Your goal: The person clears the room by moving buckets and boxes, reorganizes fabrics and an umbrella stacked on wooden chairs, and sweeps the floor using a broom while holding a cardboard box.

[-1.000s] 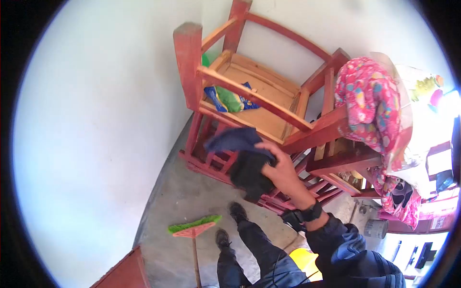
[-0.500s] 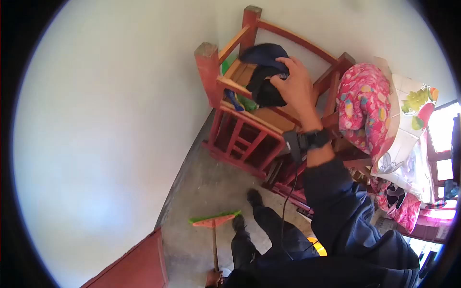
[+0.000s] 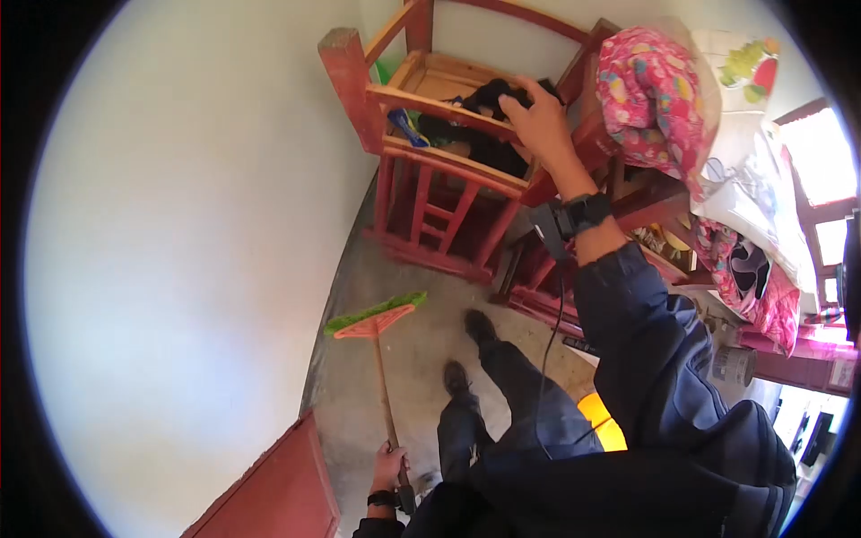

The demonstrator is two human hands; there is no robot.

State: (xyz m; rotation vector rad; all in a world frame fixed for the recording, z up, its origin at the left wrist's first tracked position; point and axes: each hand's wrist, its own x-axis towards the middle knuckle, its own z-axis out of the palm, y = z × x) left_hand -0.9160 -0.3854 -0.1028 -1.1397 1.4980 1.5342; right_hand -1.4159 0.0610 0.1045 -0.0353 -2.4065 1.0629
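One dark cloth (image 3: 498, 154), its shape hard to make out, is partly hidden by a wooden rail (image 3: 430, 107) at upper centre. Thumb and fingers of the right hand (image 3: 543, 130) are spread there; whether cloth is gripped cannot be told. At lower centre, a broom (image 3: 382, 381) is clasped by the left hand (image 3: 388, 464). A pink bundle (image 3: 653, 99) is seen upper right.

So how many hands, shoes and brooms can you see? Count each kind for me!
Hands: 2, the left hand and the right hand
Shoes: 2, the left shoe and the right shoe
Brooms: 1, the green-and-orange broom
Total: 5
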